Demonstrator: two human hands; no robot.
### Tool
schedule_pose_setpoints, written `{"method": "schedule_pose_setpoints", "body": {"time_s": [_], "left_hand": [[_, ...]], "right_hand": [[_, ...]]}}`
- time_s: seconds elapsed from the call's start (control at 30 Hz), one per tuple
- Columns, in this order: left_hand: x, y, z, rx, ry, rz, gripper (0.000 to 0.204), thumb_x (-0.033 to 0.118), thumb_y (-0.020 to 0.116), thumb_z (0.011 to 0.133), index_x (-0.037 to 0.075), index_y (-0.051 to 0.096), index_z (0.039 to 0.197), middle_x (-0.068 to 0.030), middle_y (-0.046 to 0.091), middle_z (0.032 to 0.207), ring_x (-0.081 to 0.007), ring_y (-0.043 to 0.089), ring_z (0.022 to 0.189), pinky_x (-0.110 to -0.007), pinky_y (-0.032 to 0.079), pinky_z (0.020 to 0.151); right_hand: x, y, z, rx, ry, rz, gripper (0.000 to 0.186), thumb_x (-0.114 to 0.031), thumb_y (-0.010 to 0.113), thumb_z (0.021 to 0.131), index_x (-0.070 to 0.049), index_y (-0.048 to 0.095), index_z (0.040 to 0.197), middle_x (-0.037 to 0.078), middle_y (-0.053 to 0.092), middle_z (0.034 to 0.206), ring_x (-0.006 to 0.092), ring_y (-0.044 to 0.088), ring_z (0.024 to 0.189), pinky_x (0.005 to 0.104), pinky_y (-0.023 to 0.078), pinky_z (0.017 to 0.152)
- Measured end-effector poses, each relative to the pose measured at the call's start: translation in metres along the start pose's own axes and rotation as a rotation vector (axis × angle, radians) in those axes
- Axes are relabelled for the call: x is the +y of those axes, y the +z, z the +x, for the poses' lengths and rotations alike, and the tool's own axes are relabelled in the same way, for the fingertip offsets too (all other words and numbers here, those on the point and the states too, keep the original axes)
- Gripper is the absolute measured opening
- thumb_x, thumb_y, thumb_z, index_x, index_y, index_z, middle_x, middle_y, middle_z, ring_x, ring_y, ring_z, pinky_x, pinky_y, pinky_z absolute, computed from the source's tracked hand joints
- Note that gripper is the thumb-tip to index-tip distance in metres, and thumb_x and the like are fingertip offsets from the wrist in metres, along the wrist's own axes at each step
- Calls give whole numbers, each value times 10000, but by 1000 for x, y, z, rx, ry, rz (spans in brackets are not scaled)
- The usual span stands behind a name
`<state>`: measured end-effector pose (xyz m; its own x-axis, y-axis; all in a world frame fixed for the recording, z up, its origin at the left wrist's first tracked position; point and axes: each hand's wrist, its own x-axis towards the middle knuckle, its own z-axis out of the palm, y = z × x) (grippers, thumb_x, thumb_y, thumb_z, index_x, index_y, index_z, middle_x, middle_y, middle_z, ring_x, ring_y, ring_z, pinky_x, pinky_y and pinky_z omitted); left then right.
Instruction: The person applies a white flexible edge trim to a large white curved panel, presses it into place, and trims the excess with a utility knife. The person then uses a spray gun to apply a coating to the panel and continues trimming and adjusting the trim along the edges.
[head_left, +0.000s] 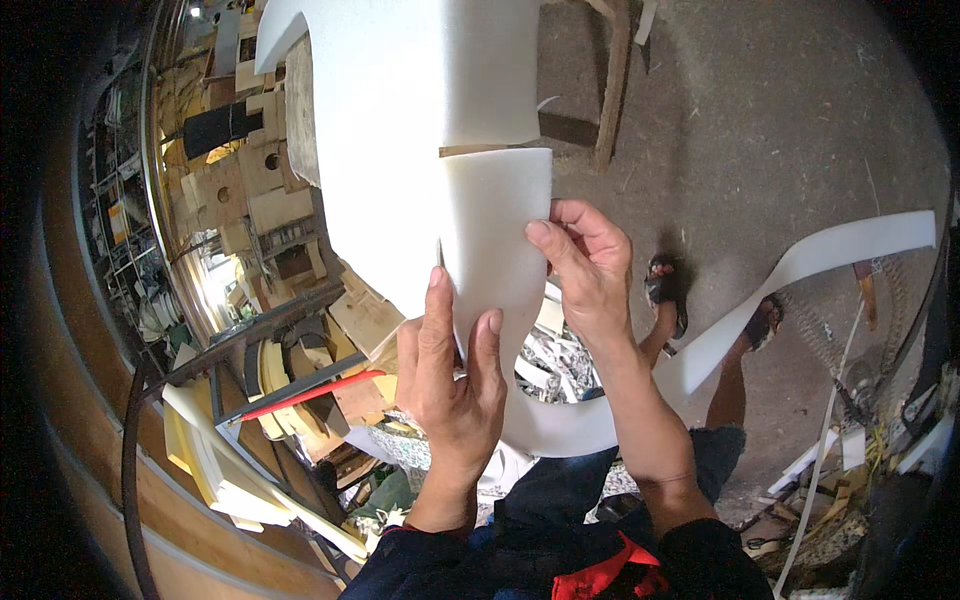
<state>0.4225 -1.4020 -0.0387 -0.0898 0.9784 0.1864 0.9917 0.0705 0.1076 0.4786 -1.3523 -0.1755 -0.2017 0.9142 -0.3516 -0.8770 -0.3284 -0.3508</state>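
My right hand (590, 265) is closed on the edge of a white foam strip (497, 190), thumb on top and fingers curled at its edge. My left hand (450, 380) rests on the foam, index finger extended along a narrow gap, thumb apart on the strip. A large white foam sheet (380, 110) lies under and beyond the strip, with a thin gap across its right part. The strip curves down behind my hands, and a long white band (850, 235) sweeps out to the right over the floor.
Wood pieces (250, 190) are piled along the left, with a red bar (315, 395) and pale foam offcuts (220, 460) below. A wooden frame (610, 100) stands at the back right. My sandalled feet show on the concrete floor (760, 120). Scraps (820, 500) lie at lower right.
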Motion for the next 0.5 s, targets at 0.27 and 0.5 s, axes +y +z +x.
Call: {"method": "schedule_pose_setpoints", "body": {"time_s": [0.27,0.5], "left_hand": [[0,7,12,-2,19,69,576,-22,763,846,29,588,1392,-79,609,841,-127,505,672,-267,448,594],[1,9,13,28,-3,68,579,-23,767,841,44,597,1390,-57,579,801,-118,482,652,-266,427,571]], "right_hand": [[5,-2,14,7,-10,9,198,-131,715,950,32,674,1055,51,714,935,74,637,839,224,521,744],[5,-1,13,9,14,16,203,-138,716,952,31,671,1053,42,708,927,69,628,826,221,517,730]]}}
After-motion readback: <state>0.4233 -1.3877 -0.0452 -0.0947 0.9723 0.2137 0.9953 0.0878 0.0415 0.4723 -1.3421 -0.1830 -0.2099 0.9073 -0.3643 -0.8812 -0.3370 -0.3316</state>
